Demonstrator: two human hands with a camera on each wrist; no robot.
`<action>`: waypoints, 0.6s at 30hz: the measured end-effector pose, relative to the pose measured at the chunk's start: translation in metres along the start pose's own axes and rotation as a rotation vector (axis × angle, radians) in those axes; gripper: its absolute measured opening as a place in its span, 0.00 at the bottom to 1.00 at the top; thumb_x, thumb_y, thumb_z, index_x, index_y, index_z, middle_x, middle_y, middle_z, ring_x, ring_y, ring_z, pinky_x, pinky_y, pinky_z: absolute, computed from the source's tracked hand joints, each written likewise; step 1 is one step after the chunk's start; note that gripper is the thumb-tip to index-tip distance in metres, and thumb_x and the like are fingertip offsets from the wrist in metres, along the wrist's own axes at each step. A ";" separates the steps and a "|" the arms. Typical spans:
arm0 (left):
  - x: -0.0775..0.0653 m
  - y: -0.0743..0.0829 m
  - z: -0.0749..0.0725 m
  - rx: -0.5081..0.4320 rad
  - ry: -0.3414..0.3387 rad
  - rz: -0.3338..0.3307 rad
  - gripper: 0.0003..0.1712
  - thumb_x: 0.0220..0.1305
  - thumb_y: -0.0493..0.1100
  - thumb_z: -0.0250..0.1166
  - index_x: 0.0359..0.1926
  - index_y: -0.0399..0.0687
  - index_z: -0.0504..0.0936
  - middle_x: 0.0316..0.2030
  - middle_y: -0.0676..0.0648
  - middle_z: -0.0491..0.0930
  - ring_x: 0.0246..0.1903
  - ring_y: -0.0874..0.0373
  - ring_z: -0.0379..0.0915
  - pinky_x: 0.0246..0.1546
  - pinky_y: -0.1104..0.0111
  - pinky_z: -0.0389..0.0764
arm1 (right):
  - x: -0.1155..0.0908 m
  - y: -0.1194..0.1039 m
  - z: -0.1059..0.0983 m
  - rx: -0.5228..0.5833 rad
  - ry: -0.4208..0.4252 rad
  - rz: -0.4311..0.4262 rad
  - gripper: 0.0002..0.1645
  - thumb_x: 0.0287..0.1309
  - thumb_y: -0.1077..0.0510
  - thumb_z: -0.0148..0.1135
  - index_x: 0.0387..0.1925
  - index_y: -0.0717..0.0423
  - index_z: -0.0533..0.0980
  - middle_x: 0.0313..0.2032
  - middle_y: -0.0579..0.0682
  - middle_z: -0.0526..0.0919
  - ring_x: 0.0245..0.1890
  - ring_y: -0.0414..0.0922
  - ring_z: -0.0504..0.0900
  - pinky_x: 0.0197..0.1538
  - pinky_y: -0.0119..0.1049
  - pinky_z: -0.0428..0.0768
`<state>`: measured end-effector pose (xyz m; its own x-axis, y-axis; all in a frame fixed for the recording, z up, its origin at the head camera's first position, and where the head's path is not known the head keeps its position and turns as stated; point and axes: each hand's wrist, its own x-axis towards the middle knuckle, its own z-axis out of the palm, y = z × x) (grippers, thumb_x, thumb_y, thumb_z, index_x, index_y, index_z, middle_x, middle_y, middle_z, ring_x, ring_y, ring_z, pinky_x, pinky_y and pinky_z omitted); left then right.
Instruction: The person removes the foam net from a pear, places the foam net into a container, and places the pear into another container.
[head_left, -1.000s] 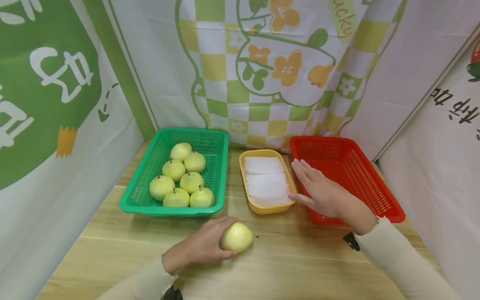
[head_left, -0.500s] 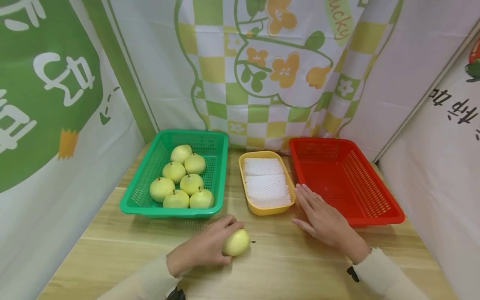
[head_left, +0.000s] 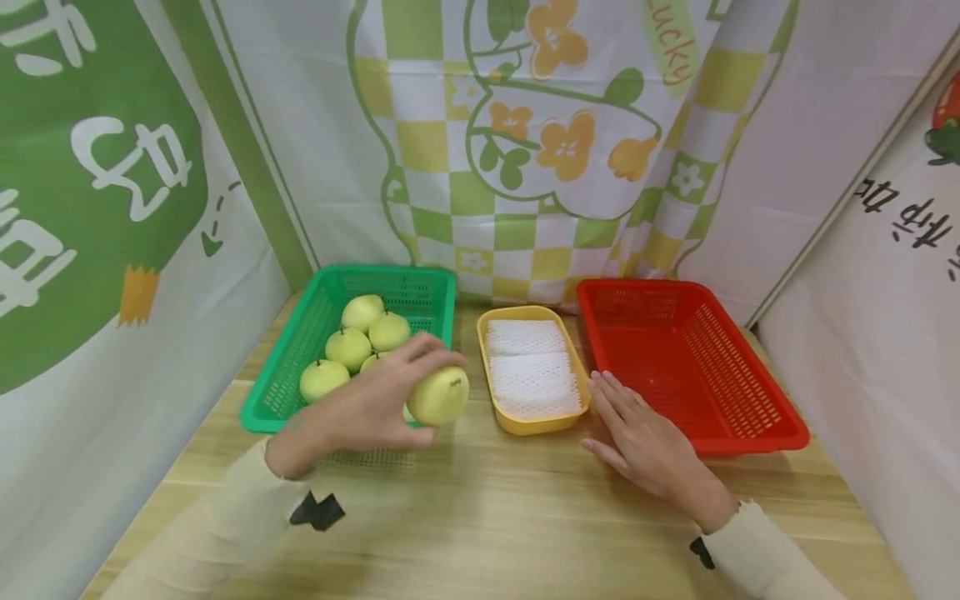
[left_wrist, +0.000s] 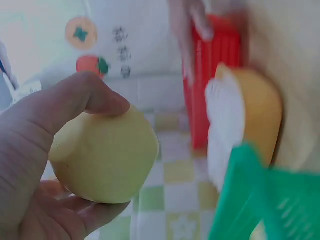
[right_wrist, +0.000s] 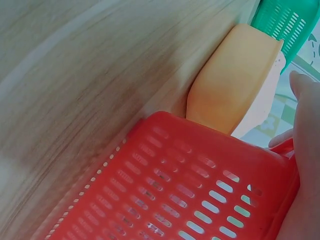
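Note:
My left hand [head_left: 372,402] grips a yellow-green pear [head_left: 441,397], held up in the air by the right front corner of the green basket [head_left: 258,423]. In the left wrist view, the thumb lies over the top of the pear [left_wrist: 107,155] and fingers support it from below. Several more pears [head_left: 324,381] sit in that basket, some partly hidden behind the hand. My right hand [head_left: 652,454] has its fingers straight, at the near left corner of the red basket [head_left: 750,442]; the right wrist view shows it against the rim.
Between the two baskets stands a small yellow tray [head_left: 534,426] with white foam net sleeves [head_left: 534,379] inside. All stand on a wooden table [head_left: 525,517]. A patterned curtain [head_left: 510,208] hangs right behind them, and printed fabric walls close off both sides.
My left hand has lifted the pear off the table and carried it up and left toward the green basket. My right hand came down from over the red basket to its near corner.

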<state>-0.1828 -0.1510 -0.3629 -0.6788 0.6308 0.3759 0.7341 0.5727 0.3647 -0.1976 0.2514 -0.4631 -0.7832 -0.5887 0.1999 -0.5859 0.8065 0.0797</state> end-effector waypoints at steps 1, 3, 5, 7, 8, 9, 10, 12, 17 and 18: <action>0.006 -0.006 -0.010 0.001 0.010 -0.010 0.45 0.41 0.42 0.81 0.65 0.51 0.78 0.58 0.47 0.76 0.48 0.55 0.78 0.42 0.65 0.85 | 0.000 0.000 0.000 0.000 -0.001 0.000 0.55 0.71 0.35 0.61 0.83 0.62 0.53 0.83 0.58 0.56 0.83 0.58 0.58 0.79 0.56 0.67; 0.018 -0.022 -0.027 0.011 0.029 -0.031 0.41 0.42 0.42 0.82 0.62 0.49 0.79 0.58 0.47 0.78 0.49 0.53 0.78 0.43 0.61 0.85 | 0.000 0.000 0.000 0.003 -0.002 0.002 0.54 0.71 0.35 0.61 0.83 0.62 0.53 0.83 0.58 0.56 0.83 0.58 0.58 0.79 0.56 0.67; 0.032 -0.039 -0.038 0.032 0.034 -0.074 0.40 0.44 0.43 0.83 0.61 0.47 0.80 0.58 0.45 0.80 0.50 0.49 0.79 0.44 0.57 0.85 | 0.000 0.002 -0.001 -0.001 0.001 0.005 0.54 0.71 0.35 0.61 0.83 0.61 0.53 0.83 0.58 0.57 0.83 0.57 0.58 0.79 0.56 0.67; 0.045 -0.059 -0.043 0.054 0.015 -0.132 0.40 0.46 0.45 0.84 0.62 0.46 0.80 0.57 0.44 0.83 0.50 0.46 0.80 0.45 0.52 0.84 | 0.000 0.003 -0.002 -0.005 0.008 0.007 0.55 0.71 0.35 0.62 0.83 0.61 0.53 0.83 0.58 0.58 0.83 0.57 0.58 0.79 0.55 0.67; 0.052 -0.070 -0.044 0.067 -0.002 -0.160 0.40 0.47 0.45 0.84 0.62 0.46 0.79 0.57 0.43 0.84 0.51 0.45 0.80 0.46 0.51 0.84 | 0.000 0.003 -0.002 -0.006 0.013 0.006 0.54 0.71 0.36 0.62 0.83 0.61 0.53 0.83 0.58 0.58 0.83 0.57 0.59 0.79 0.55 0.68; 0.058 -0.081 -0.044 0.078 -0.025 -0.181 0.39 0.48 0.46 0.83 0.62 0.45 0.79 0.57 0.42 0.84 0.51 0.44 0.80 0.47 0.50 0.84 | 0.000 0.004 -0.002 -0.009 0.018 0.006 0.54 0.71 0.36 0.63 0.83 0.61 0.54 0.82 0.58 0.59 0.82 0.57 0.59 0.79 0.55 0.68; 0.063 -0.091 -0.043 0.085 -0.052 -0.204 0.40 0.49 0.46 0.83 0.63 0.45 0.79 0.58 0.41 0.85 0.52 0.43 0.80 0.48 0.49 0.84 | 0.000 0.004 -0.002 -0.014 0.021 0.006 0.54 0.70 0.36 0.63 0.82 0.62 0.54 0.82 0.58 0.59 0.82 0.57 0.60 0.79 0.55 0.68; 0.073 -0.112 -0.039 0.091 -0.101 -0.235 0.40 0.52 0.45 0.83 0.64 0.42 0.78 0.58 0.39 0.84 0.51 0.42 0.81 0.48 0.49 0.84 | -0.001 0.004 -0.001 -0.016 0.024 0.003 0.54 0.70 0.37 0.63 0.82 0.62 0.54 0.82 0.59 0.59 0.82 0.57 0.61 0.78 0.54 0.68; 0.091 -0.148 -0.027 0.116 -0.168 -0.329 0.39 0.54 0.42 0.79 0.66 0.36 0.77 0.60 0.33 0.82 0.52 0.38 0.81 0.48 0.48 0.85 | 0.000 0.002 0.001 -0.016 0.019 -0.002 0.54 0.72 0.36 0.62 0.82 0.62 0.54 0.82 0.58 0.59 0.82 0.57 0.60 0.79 0.53 0.67; 0.094 -0.152 -0.024 0.123 -0.172 -0.354 0.39 0.55 0.42 0.78 0.66 0.35 0.77 0.61 0.32 0.82 0.52 0.37 0.81 0.49 0.47 0.85 | 0.000 0.001 0.001 -0.018 0.020 -0.003 0.54 0.72 0.36 0.61 0.83 0.62 0.53 0.82 0.58 0.59 0.82 0.57 0.60 0.79 0.53 0.67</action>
<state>-0.3585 -0.1922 -0.3625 -0.8849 0.4563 0.0935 0.4593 0.8216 0.3377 -0.1985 0.2524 -0.4643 -0.7771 -0.5900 0.2191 -0.5842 0.8057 0.0979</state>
